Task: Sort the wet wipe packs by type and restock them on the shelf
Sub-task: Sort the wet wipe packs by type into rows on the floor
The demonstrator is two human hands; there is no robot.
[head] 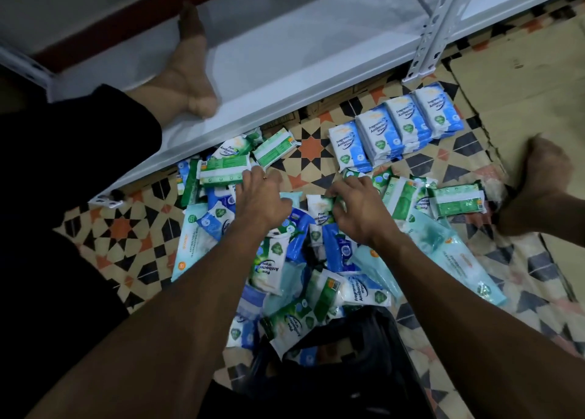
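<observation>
Right now the right hand (357, 213) is curling its fingers onto a green pine wipes pack (321, 211), grip pinching its top edge. The left hand (261, 197) is lying fingers-down on the heap, fingertips touching a green-backed pack (223, 169); whether that grip is closing on anything I cannot tell. Both hands are working in a mixed pile of wet wipe packs (285, 260), green, blue and pale teal, spreading over the patterned floor (126, 238) and spilling from a black bag (348, 349) at the near edge. A row of blue fragrance-free packs (395, 127) is standing sorted near the white shelf (285, 58), just beside its upright post (433, 29). One bare foot (186, 73) is resting on the shelf board, the other foot (541, 187) on flattened cardboard (522, 80) at the right.
</observation>
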